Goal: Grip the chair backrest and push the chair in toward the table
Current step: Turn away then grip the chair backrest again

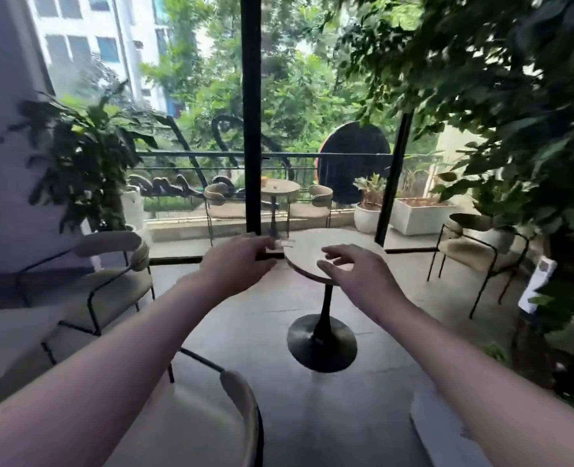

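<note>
Terrace floor carries a round pedestal tabletop (307,252) with chairs standing apart from it. Your left hand (241,261) and right hand (356,274) hover out in front of you toward it, fingers loosely spread, gripping nothing. No backrest is gripped yet, so I judge the whole task is left: the nearest chair backrest (245,412) sits low beside your left forearm, apart from the tabletop.

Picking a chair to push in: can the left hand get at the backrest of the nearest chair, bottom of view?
Probably yes. The left hand hovers by the round table, holding nothing, and the backrest lies nearer and lower with nothing over it; the hand would only need to draw back and down.
</note>
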Available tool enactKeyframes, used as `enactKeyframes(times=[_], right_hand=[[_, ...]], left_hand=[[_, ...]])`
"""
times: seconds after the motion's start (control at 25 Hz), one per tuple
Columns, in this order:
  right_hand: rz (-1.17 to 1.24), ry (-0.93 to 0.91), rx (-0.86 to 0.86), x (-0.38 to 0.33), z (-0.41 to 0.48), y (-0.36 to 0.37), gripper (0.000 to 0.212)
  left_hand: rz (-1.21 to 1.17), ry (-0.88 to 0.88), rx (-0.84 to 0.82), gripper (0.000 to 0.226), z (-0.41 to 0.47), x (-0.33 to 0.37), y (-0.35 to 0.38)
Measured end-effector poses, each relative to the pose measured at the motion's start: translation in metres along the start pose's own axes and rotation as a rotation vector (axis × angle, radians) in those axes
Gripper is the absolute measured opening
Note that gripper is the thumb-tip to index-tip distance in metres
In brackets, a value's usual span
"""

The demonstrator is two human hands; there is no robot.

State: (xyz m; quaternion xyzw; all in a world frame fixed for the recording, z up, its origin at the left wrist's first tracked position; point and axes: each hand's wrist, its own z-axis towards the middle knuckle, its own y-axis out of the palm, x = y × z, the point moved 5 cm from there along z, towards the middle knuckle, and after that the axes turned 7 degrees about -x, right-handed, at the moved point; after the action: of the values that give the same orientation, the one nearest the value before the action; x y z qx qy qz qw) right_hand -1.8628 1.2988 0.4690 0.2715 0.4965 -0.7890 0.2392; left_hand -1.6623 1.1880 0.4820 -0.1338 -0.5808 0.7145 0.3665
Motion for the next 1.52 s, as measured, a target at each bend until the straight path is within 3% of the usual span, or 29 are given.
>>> enactKeyframes(times=[0.24,0.64,0.8,1.04,1.36,1.52], right_hand=[[0.032,-0.255,-0.267,0.011,0.098,0.031,0.026],[0.166,-0.68,-0.58,0.005,0.176,0.166,0.026],[0.24,-0.864,-0.756,0.028,0.157,0.22,0.028],[0.231,-1.051,-1.006,0.124,0.086,0.316,0.028],[0.222,-1.102,-1.197,0.25,-0.011,0.42,0.025],[0.128,-1.158,-1.123,0.272,-0.047,0.448,0.028]], left_hand=[[0.107,-0.32,0.047,0.03,0.011,-0.02,-0.003],[0.227,-0.804,0.09,0.031,-0.028,-0.079,0.03],[0.246,-1.042,0.057,0.033,-0.075,-0.069,0.092],[0.169,-1.365,0.037,0.035,-0.14,-0.031,0.245],[0.029,-1.509,0.042,0.035,-0.213,-0.028,0.398],[0.002,-1.534,0.03,0.037,-0.243,-0.028,0.431]])
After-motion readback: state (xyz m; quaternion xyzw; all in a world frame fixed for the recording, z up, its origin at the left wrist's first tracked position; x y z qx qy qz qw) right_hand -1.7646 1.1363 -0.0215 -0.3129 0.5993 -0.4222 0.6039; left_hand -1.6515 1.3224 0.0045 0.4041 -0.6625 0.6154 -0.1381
